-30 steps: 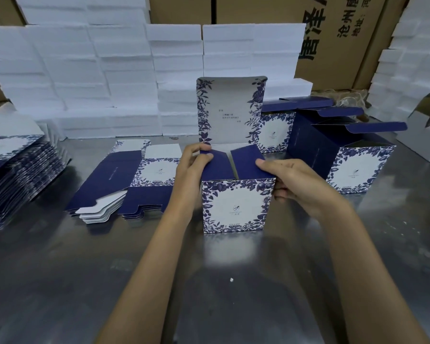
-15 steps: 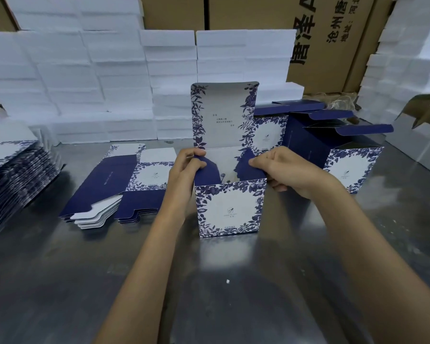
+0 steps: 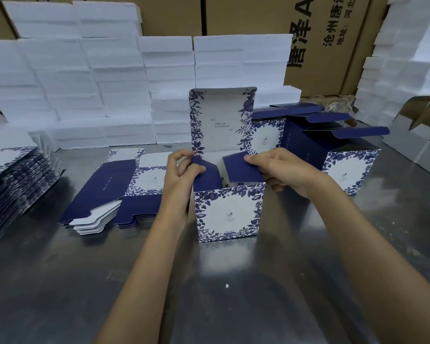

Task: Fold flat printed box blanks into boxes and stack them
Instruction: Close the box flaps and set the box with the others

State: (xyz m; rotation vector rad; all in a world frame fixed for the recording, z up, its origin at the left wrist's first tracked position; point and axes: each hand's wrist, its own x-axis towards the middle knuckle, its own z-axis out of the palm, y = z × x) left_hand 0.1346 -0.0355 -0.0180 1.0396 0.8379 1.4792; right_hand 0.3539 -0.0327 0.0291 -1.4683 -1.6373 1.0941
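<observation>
Box (image 3: pixel 227 212) stands upright on the steel desk (image 3: pixel 209 289) before me, its printed lid (image 3: pixel 221 120) raised straight up at the back. My left hand (image 3: pixel 181 172) pinches the navy left side flap (image 3: pixel 206 173), tilted inward over the opening. My right hand (image 3: pixel 281 170) grips the right side flap (image 3: pixel 242 168), which also slants inward. Just left of the box lies a pile of flat blanks (image 3: pixel 114 192); a taller pile (image 3: pixel 13 189) sits at the far left. Folded boxes (image 3: pixel 333 150) stand behind my right hand. White foam blocks (image 3: pixel 85 83) line the back.
</observation>
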